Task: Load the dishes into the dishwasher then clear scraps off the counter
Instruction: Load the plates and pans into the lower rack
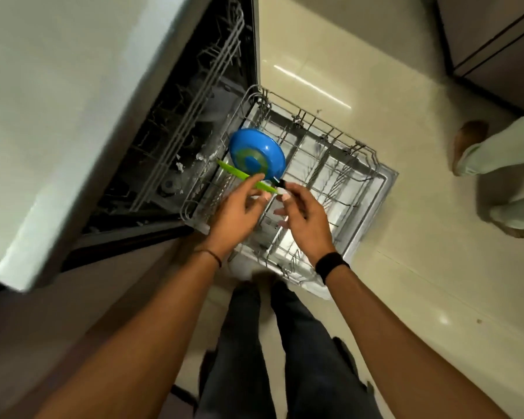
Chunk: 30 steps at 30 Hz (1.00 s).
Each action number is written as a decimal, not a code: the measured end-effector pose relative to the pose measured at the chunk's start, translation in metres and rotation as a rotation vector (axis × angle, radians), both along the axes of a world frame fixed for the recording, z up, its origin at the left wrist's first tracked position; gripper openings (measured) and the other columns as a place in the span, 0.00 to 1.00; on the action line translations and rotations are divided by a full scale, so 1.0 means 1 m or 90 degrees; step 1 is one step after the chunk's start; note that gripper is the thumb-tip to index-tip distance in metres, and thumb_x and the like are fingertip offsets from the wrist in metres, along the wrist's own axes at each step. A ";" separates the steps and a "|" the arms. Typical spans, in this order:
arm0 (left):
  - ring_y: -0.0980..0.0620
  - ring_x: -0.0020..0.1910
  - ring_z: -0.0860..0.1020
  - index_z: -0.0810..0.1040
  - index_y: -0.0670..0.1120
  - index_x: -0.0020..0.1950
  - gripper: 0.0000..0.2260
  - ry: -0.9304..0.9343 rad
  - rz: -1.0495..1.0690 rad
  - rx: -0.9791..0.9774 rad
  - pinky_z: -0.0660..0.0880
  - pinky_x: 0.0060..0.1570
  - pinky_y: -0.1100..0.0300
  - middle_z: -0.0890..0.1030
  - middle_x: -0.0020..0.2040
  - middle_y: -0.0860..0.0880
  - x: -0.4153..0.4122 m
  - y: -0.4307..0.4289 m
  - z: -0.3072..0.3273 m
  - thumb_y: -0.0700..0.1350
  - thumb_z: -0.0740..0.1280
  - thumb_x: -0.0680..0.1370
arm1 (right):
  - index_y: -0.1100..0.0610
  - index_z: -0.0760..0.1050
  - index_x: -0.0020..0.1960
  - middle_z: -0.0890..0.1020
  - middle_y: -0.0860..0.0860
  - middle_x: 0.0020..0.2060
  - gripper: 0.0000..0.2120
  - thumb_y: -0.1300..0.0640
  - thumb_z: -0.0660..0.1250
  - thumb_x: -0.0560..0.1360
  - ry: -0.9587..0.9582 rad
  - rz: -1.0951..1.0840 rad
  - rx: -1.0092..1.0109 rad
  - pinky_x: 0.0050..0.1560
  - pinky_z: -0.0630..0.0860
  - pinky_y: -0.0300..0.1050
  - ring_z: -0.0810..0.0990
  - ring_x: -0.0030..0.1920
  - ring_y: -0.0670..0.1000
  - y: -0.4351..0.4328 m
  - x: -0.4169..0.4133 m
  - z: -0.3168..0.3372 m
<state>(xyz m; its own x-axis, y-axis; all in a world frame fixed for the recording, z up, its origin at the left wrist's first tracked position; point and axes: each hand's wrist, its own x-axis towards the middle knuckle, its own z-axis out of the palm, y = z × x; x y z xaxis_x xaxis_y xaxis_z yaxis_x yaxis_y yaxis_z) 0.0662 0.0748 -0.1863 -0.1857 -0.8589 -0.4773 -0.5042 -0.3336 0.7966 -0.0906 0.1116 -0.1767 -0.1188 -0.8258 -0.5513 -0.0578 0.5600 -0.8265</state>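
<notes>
The dishwasher's lower rack is pulled out over the open door. A blue bowl stands tilted on edge at the rack's back left, its underside with a green ring facing me. Just in front of the bowl a long green utensil with a black end lies slanted above the rack. My left hand pinches it between forefinger and thumb near the middle. My right hand is beside it with loosely curled fingers, the fingertips at the utensil's black end.
The pale counter fills the left side above the dishwasher's dark opening, where an upper rack sits inside. Another person's legs and feet stand on the tiled floor to the right. A dark cabinet is at the top right.
</notes>
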 end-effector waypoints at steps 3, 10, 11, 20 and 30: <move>0.55 0.59 0.80 0.71 0.55 0.73 0.19 0.066 0.056 -0.004 0.78 0.62 0.48 0.82 0.60 0.51 -0.001 0.027 0.068 0.55 0.64 0.82 | 0.49 0.72 0.69 0.83 0.50 0.55 0.15 0.54 0.62 0.83 -0.016 0.014 0.001 0.53 0.82 0.59 0.85 0.52 0.50 0.016 -0.007 0.067; 0.48 0.53 0.84 0.74 0.49 0.71 0.15 0.183 0.174 -0.002 0.81 0.52 0.56 0.84 0.56 0.47 0.001 0.080 0.182 0.47 0.60 0.85 | 0.51 0.71 0.70 0.84 0.53 0.54 0.15 0.57 0.59 0.84 -0.037 0.089 -0.061 0.52 0.83 0.51 0.85 0.51 0.53 0.053 -0.028 0.186; 0.47 0.53 0.84 0.74 0.49 0.71 0.15 0.192 0.197 -0.001 0.81 0.52 0.55 0.84 0.56 0.47 0.003 0.087 0.191 0.47 0.60 0.85 | 0.52 0.71 0.70 0.84 0.53 0.54 0.15 0.57 0.58 0.84 -0.046 0.091 -0.074 0.51 0.83 0.49 0.85 0.51 0.53 0.057 -0.030 0.198; 0.47 0.52 0.85 0.74 0.48 0.71 0.15 0.212 0.389 -0.064 0.83 0.51 0.54 0.85 0.54 0.47 0.034 0.126 0.232 0.46 0.60 0.84 | 0.52 0.72 0.70 0.84 0.54 0.54 0.15 0.57 0.60 0.83 -0.094 0.149 -0.101 0.50 0.83 0.51 0.84 0.51 0.56 0.053 -0.001 0.235; 0.43 0.51 0.85 0.75 0.47 0.70 0.14 0.228 0.627 -0.218 0.83 0.50 0.52 0.85 0.55 0.44 0.156 0.186 0.279 0.44 0.61 0.84 | 0.51 0.72 0.69 0.85 0.52 0.54 0.15 0.56 0.60 0.83 -0.127 0.388 -0.199 0.47 0.83 0.50 0.85 0.51 0.53 0.049 0.147 0.282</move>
